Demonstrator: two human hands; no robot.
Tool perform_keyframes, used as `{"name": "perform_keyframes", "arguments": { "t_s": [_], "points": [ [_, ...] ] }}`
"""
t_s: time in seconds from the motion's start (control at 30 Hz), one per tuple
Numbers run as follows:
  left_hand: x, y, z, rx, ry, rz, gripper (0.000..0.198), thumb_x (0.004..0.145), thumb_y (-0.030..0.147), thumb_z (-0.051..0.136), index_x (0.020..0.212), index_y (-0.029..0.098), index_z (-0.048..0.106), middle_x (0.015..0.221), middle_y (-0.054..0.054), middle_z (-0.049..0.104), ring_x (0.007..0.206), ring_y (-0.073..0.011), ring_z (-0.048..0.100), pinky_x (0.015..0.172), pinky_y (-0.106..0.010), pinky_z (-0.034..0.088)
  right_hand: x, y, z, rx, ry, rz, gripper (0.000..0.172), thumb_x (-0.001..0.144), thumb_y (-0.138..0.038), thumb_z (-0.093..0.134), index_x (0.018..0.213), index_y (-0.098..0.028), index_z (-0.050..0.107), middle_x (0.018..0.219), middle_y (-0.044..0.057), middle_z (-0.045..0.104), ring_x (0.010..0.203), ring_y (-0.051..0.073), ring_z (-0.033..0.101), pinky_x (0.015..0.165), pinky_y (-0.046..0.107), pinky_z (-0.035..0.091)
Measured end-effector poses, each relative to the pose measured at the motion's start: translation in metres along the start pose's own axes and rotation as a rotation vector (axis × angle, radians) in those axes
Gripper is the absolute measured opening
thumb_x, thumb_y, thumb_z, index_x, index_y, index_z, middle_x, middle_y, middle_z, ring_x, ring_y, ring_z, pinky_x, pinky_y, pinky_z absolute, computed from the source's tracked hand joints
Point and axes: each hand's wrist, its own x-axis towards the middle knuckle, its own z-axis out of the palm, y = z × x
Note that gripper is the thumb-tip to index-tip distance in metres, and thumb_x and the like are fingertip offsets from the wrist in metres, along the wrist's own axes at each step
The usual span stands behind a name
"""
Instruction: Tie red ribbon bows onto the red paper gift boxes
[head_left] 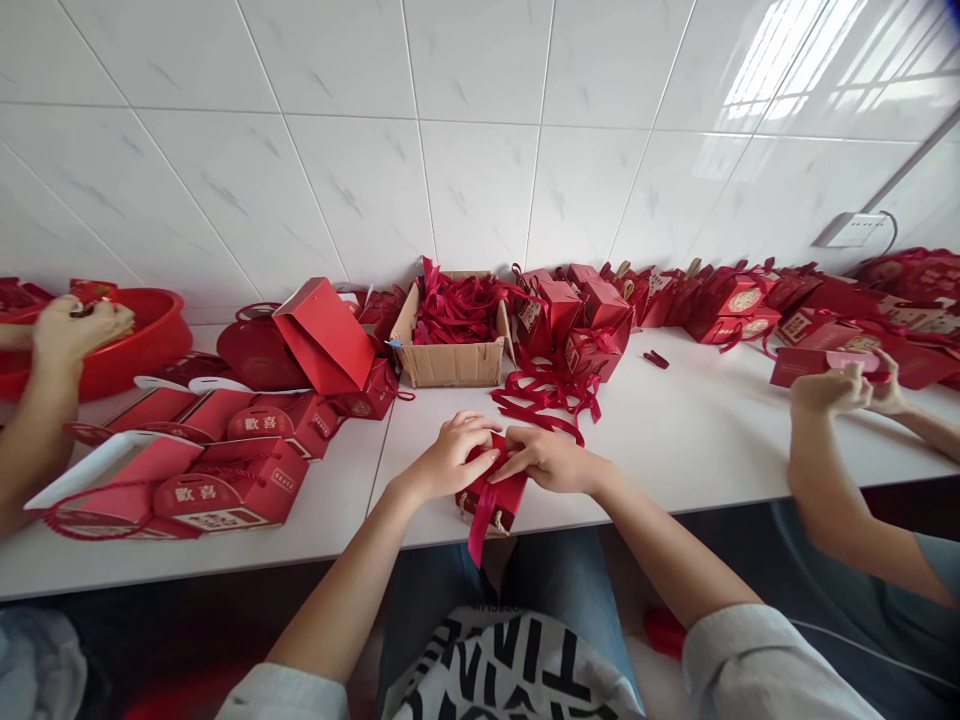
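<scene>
A small red box (512, 492) with rope trim lies at the table's front edge. Across its top runs a red ribbon (480, 535), one end hanging down past the box. My left hand (450, 458) rests on the box's left side, fingers bent over the top and the thumb towards the ribbon. From the right, my right hand (551, 460) presses an extended finger on the ribbon at the top of the box, its other fingers curled. Just behind are loose red ribbons (544, 400) on the table.
Behind stands a cardboard box (450, 365) of ribbons. Red gift boxes (225, 490) lie left, more (731, 305) at the back right. A red basin (154, 335) and another person's hand (71, 330) are far left; another person's hands (840, 388) hold red card at right.
</scene>
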Motion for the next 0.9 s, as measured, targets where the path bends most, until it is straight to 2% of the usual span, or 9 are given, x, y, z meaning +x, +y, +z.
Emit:
{"name": "perform_keyframes", "arguments": {
  "t_s": [0.1,0.23,0.4,0.6,0.77,0.9],
  "points": [
    [0.001,0.000,0.008,-0.077,0.048,-0.001,0.019,0.087,0.030,0.047,0.071,0.020,0.050,0.120,-0.006,0.060,0.122,-0.0247,0.042,0.104,-0.045,0.037,-0.001,-0.002,-0.001,-0.010,0.003,0.008,0.047,0.081,0.001,0.042,0.100,-0.027,0.075,0.081,0.004,0.048,0.074,0.011,0.046,0.063,0.020,0.037],
    [0.001,-0.001,0.016,-0.157,0.076,-0.016,0.023,0.088,0.032,0.048,0.068,0.020,0.044,0.120,-0.008,0.058,0.121,-0.0237,0.042,0.103,-0.043,0.038,-0.002,-0.003,-0.002,-0.013,-0.022,0.025,0.046,0.083,-0.001,0.041,0.103,-0.026,0.074,0.081,0.004,0.047,0.075,0.012,0.046,0.067,0.023,0.039],
    [0.001,-0.004,0.022,-0.232,0.116,-0.020,0.023,0.086,0.030,0.049,0.066,0.021,0.041,0.120,-0.008,0.058,0.124,-0.0242,0.040,0.105,-0.044,0.037,-0.004,-0.002,-0.003,0.004,-0.042,0.023,0.047,0.082,0.000,0.042,0.106,-0.025,0.073,0.080,0.004,0.044,0.074,0.012,0.043,0.068,0.023,0.039],
    [0.000,-0.006,0.028,-0.262,0.142,-0.031,0.025,0.085,0.027,0.049,0.065,0.021,0.036,0.117,-0.007,0.057,0.118,-0.0225,0.043,0.102,-0.040,0.038,-0.007,0.000,-0.001,0.041,0.005,0.022,0.046,0.082,0.001,0.042,0.104,-0.025,0.073,0.077,0.002,0.039,0.070,0.011,0.041,0.065,0.023,0.039],
    [0.000,0.000,0.027,-0.256,0.184,-0.029,0.030,0.083,0.027,0.053,0.061,0.021,0.033,0.110,-0.004,0.062,0.116,-0.0219,0.044,0.101,-0.038,0.037,-0.009,0.000,0.000,0.209,0.098,0.040,0.029,0.089,-0.008,0.042,0.095,-0.018,0.069,0.084,0.004,0.051,0.075,0.011,0.049,0.070,0.024,0.042],
    [-0.001,0.008,0.028,-0.262,0.223,-0.125,0.030,0.081,0.027,0.056,0.060,0.020,0.035,0.095,-0.002,0.066,0.104,-0.0208,0.049,0.093,-0.036,0.039,-0.011,0.000,0.004,0.342,0.228,0.197,0.003,0.091,-0.019,0.049,0.091,-0.016,0.049,0.076,-0.001,0.051,0.063,0.008,0.046,0.059,0.020,0.039]
  ]
}}
